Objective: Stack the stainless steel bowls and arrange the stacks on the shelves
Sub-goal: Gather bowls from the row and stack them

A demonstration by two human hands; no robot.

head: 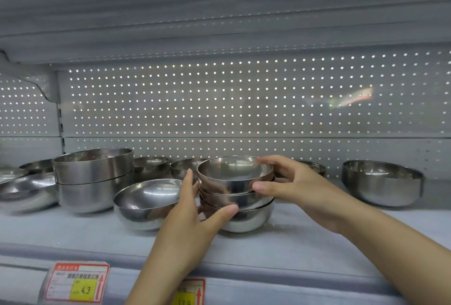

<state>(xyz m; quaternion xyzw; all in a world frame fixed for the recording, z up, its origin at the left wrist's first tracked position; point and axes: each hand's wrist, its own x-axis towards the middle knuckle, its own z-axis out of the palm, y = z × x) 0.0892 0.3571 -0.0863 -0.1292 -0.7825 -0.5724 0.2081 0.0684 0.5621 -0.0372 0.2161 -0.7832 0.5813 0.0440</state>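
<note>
both hands hold a stack of small steel bowls (235,192) standing on the shelf (305,236), near its front edge. the left hand (192,214) curls round the stack's left side, thumb pressed low on the front wall; the right hand (290,182) pinches the top bowl, fingers over the far rim and thumb on the near wall.

the top bowls look slightly uneven, so the job seems to be settling them: press the top bowl down level while the left hand steadies the bottom, then slide the stack without tipping it. smooth steel slips easily, so keep the grip low and even.

left of the stack, almost touching it, sits a single tilted bowl (148,203); further left stands a taller stack of bigger bowls (94,179). well right of the stack sits a large lone bowl (383,182). behind runs a pegboard back wall (244,99), and price tags (78,282) hang below.
</note>
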